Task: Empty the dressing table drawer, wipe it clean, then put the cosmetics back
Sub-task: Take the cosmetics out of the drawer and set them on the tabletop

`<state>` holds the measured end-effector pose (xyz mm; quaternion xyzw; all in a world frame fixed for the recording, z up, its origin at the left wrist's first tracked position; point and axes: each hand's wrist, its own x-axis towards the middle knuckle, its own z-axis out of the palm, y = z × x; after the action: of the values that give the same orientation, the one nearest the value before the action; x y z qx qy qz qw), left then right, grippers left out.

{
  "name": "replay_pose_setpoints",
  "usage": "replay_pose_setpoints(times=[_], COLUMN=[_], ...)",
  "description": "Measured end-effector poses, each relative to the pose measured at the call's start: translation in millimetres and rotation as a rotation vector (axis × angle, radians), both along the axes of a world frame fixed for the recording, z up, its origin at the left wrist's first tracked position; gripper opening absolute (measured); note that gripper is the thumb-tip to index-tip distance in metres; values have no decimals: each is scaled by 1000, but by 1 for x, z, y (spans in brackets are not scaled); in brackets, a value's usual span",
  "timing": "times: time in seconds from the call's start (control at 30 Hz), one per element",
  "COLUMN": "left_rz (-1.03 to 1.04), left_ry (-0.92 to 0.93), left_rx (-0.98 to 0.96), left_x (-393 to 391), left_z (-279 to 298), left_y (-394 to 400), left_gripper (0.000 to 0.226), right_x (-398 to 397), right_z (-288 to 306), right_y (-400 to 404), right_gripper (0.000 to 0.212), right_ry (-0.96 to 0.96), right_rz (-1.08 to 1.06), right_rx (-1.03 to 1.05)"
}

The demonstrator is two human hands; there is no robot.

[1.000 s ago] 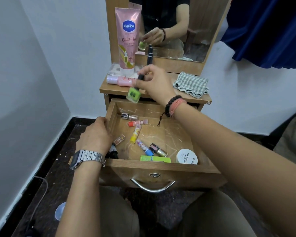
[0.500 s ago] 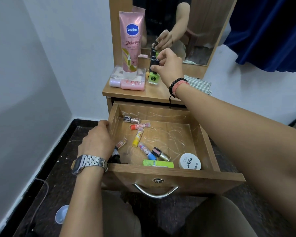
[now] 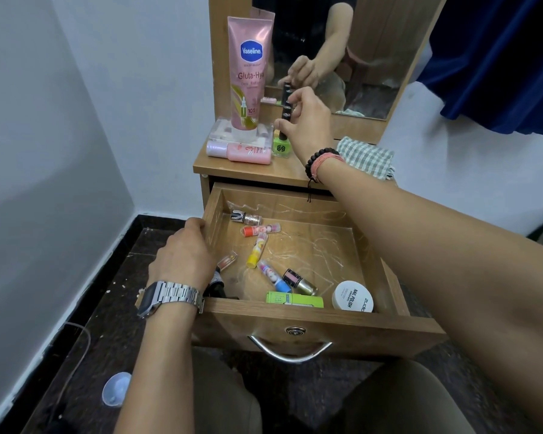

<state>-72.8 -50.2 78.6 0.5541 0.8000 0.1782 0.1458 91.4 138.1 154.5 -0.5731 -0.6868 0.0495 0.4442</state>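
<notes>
The right hand (image 3: 308,126) was up at the tabletop (image 3: 282,173), fingers curled about the black cap of a green nail polish bottle (image 3: 281,147) that stood upright just beside a pink bottle lying on its side (image 3: 242,151). The left hand (image 3: 185,255) gripped the left wall of the open drawer (image 3: 320,321), steadying it.

The step in hand looked to be the emptying, with this bottle being set down. To do it well, the base should sit flat before the fingers let go — the spot was crowded, a tall dark tube (image 3: 286,104) right behind it and the Vaseline tube (image 3: 248,73) standing on a clear box (image 3: 232,133) nearby, all easy to tip. The checked cloth (image 3: 367,156) lay to the right, best kept clear for the wiping.

Counted in the drawer: three cartoon-printed lip balm sticks — one orange-capped (image 3: 261,229), one yellow (image 3: 257,250), one blue (image 3: 275,275); two small nail polish bottles, one glittery (image 3: 246,217) and one gold-bottomed (image 3: 300,281); one clear little tube (image 3: 227,260); one green box (image 3: 295,299); one white nail polish remover tub (image 3: 353,296); and one dark item half hidden behind the left wrist, which I could not identify
</notes>
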Motion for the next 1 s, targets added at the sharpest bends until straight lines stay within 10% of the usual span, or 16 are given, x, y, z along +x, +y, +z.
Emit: replay_pose_setpoints(times=[0.2, 0.6, 1.0], left_rz=[2, -8, -15], left_ry=[5, 6, -1], left_rx=[-6, -8, 10], left_x=[0, 0, -1], left_z=[-1, -2, -3], left_y=[1, 1, 4], left_gripper=[45, 46, 47], right_x=[-10, 14, 10], right_z=[-5, -102, -104], right_y=[-52, -94, -97], right_gripper=[7, 45, 23], right_ry=[68, -772, -813], right_rz=[200, 560, 533], right_rx=[308, -277, -338])
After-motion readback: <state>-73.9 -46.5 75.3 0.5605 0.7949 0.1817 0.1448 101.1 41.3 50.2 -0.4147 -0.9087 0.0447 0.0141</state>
